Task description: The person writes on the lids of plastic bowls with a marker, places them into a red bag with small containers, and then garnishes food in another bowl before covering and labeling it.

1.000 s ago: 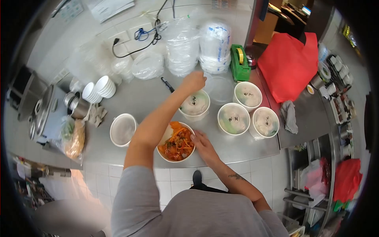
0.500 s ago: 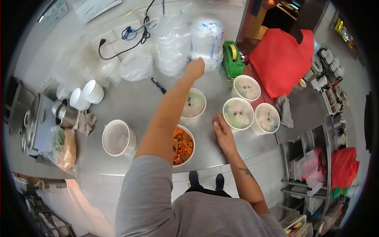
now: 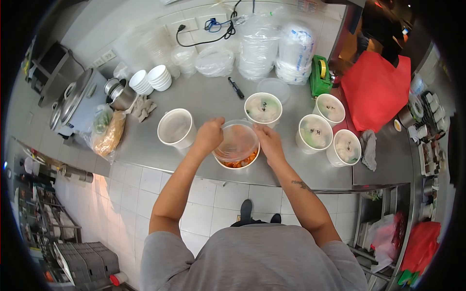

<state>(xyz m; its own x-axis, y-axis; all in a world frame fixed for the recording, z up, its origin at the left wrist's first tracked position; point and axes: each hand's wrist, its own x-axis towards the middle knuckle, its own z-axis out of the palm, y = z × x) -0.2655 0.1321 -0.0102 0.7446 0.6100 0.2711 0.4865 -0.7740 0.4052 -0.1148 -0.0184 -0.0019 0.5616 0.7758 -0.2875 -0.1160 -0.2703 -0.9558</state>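
Note:
A clear plastic lid (image 3: 237,138) is over a white tub of orange-red food (image 3: 245,161), tilted so that food shows along the near side. My left hand (image 3: 209,137) pinches the lid's left edge. At its upper right edge, my right hand (image 3: 270,144) has thumb and fingers closed on the rim. Just behind stands a lidded tub with black marking (image 3: 263,107). Left of my hands is another white tub (image 3: 175,127), its inside pale and cloudy. A loose clear lid (image 3: 274,91) lies farther back, near a black marker pen (image 3: 236,88).
Three marked, lidded tubs (image 3: 314,133) stand to the right, near a green tape dispenser (image 3: 320,77) and red bag (image 3: 376,89). Bagged lids (image 3: 259,48) line the wall. White bowls (image 3: 159,77), a cloth (image 3: 142,107) and a large pot (image 3: 80,99) are at left.
My left hand has come back from the wrapped stack by the wall and now holds a clear lid over the food tub. My right hand has moved left to the lid. The view has shifted.

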